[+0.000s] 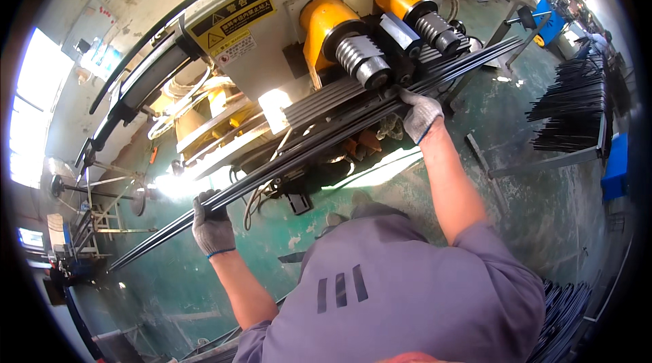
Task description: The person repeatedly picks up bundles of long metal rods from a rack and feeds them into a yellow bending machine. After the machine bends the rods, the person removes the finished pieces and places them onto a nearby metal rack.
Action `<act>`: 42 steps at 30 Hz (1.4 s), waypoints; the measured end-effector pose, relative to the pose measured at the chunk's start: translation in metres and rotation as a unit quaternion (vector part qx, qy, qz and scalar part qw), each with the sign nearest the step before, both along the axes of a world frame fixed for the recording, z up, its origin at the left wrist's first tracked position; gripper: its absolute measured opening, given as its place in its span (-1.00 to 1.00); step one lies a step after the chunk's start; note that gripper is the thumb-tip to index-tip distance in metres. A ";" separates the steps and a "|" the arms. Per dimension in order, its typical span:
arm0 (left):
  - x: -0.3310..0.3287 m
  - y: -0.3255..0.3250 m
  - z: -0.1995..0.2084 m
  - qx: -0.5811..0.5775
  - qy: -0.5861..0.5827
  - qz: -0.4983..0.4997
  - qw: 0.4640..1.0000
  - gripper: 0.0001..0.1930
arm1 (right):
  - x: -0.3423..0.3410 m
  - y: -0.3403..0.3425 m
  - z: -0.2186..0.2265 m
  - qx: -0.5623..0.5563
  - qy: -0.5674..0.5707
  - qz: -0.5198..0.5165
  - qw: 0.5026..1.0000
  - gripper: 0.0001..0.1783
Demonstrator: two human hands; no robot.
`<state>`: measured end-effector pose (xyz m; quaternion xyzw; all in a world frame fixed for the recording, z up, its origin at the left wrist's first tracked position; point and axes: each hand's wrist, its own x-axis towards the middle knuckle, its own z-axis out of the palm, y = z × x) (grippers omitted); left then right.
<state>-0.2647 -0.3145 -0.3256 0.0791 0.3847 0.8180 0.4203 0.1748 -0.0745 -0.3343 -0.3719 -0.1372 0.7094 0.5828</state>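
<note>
My gloved left hand (212,228) and right hand (422,117) curl firmly round the long rods (305,150), slanting along the machine's (248,78) near side; best keep them bunched, hands wide apart.

The person's left glove (213,228) and right glove (422,116) are pale grey, each edged with blue at the cuff. The rods (312,148) are dark grey to black, with thin light streaks along their length. The shirt (435,288) is a muted purple-grey, patterned with three dark parallel bars. The machine body (244,71) is off-white, its warning label (229,18) black and yellow. The two rounded housings (327,20) are orange-yellow, and the ringed rollers (360,56) silvery grey with dark ends. The floor (435,186) is green, mottled with whitish scuffs, and the box (614,166) far right is bright blue
</note>
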 end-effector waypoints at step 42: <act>0.059 0.147 -0.055 -0.184 0.575 -0.077 0.794 -0.68 | -0.059 0.028 -0.054 0.013 -0.310 -0.075 0.948 -0.60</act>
